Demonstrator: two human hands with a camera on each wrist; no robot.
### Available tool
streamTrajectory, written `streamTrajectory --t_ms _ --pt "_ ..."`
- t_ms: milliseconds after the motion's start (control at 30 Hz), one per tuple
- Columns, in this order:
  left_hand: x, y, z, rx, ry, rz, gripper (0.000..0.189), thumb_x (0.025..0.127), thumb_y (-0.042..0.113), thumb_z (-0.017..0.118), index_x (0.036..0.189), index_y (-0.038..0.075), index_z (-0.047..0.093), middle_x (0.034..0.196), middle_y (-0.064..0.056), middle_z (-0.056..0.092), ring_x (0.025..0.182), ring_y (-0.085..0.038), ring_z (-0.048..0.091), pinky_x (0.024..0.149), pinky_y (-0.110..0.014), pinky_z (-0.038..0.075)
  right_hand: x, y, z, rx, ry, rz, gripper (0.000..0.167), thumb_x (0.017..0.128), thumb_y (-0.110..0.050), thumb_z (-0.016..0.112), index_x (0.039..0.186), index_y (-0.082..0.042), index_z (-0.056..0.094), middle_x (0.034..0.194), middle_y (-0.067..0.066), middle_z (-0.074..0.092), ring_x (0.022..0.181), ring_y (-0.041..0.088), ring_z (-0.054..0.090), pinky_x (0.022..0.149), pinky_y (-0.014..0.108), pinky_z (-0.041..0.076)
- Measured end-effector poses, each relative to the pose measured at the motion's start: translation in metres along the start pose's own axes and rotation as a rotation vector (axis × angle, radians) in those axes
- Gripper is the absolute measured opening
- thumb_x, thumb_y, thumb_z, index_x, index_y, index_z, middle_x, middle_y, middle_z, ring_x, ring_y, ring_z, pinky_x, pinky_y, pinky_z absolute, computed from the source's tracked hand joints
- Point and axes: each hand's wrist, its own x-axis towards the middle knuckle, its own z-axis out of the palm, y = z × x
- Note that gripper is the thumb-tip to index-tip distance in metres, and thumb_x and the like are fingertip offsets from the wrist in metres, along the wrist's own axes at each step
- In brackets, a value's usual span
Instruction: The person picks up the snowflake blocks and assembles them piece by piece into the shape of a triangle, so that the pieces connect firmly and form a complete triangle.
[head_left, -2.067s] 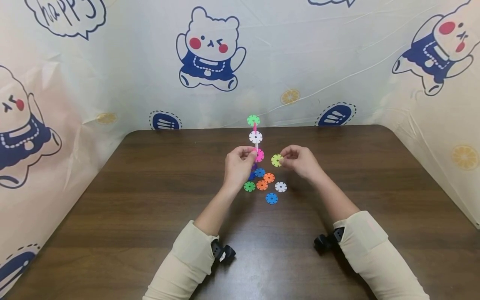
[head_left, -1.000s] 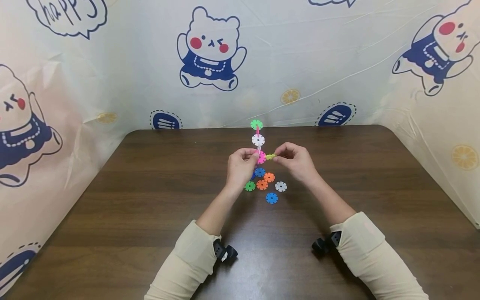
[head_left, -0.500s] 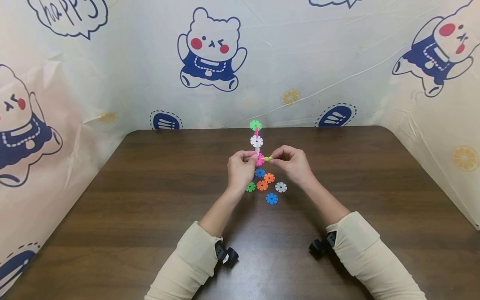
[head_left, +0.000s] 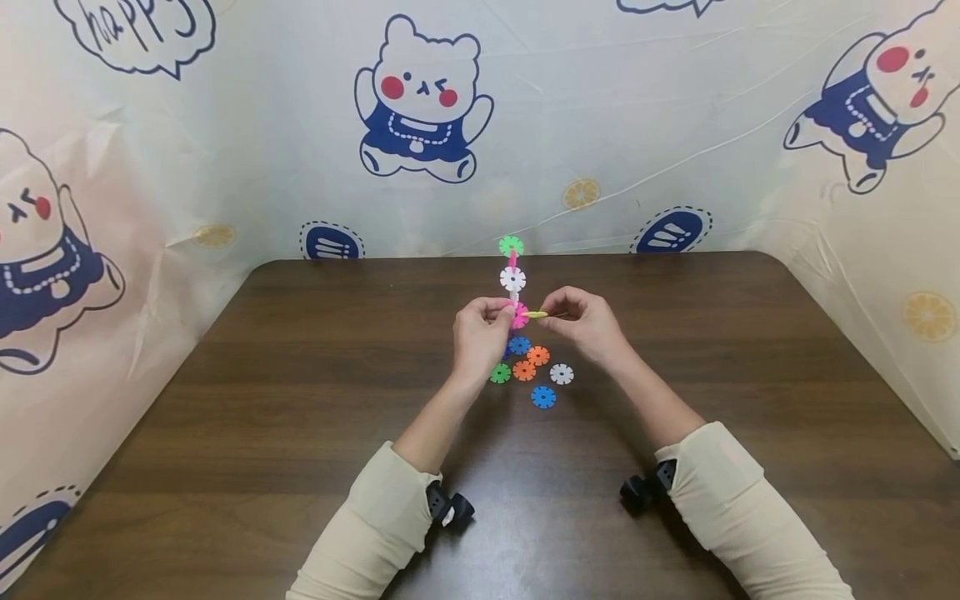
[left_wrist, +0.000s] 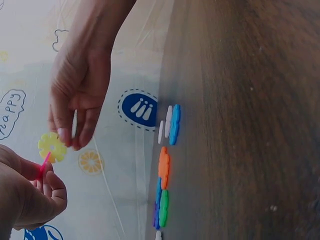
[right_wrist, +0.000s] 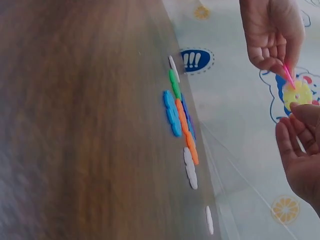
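Hands (head_left: 482,335) (head_left: 591,327) pinching pink disc (head_left: 521,316) (left), yellow disc (left_wrist: 54,143)

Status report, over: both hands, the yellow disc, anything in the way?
Left hand pinches pink notched disc. Right hand pinches yellow notched disc, edge meeting the pink one; seating depth unclear. Nothing visible blocking; loose discs on table below.

There are two hands (head_left: 480,337), one table (head_left: 225,467) and at least twelve discs (head_left: 543,397), two of them orange, one yellow.
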Motion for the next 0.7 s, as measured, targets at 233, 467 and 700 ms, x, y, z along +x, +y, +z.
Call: streamTrajectory --t_ms 233,467,700 --pt "0.000 0.000 -0.003 0.020 0.016 0.000 0.015 0.089 0.009 0.061 0.099 -0.002 0.065 0.086 -0.010 0.065 0.075 -0.018 0.058 0.064 -0.026 0.048 0.007 0.010 -0.012 -0.127 -0.043 0.122 0.025 0.084 -0.005 0.067 0.106 0.003 0.062 0.102 0.016 0.063 0.092 0.026 0.059 0.075 0.033 0.050" --pt "0.001 -0.001 -0.004 0.015 0.010 -0.010 0.016 0.090 0.011 0.061 0.099 0.000 0.065 0.087 -0.009 0.065 0.077 -0.018 0.058 0.065 -0.026 0.048 0.019 0.028 -0.025 -0.263 -0.095 0.270 0.035 0.084 -0.007 0.065 0.116 0.005 0.057 0.104 0.019 0.061 0.094 0.029 0.057 0.077 0.036 0.046" --pt "0.001 -0.001 -0.005 0.017 0.010 -0.013 0.015 0.089 0.010 0.061 0.099 -0.001 0.065 0.087 -0.010 0.065 0.077 -0.018 0.059 0.064 -0.026 0.048 0.030 0.044 -0.035 -0.411 -0.148 0.340 0.037 0.083 -0.009 0.066 0.116 0.005 0.057 0.106 0.020 0.059 0.093 0.029 0.054 0.079 0.037 0.045"
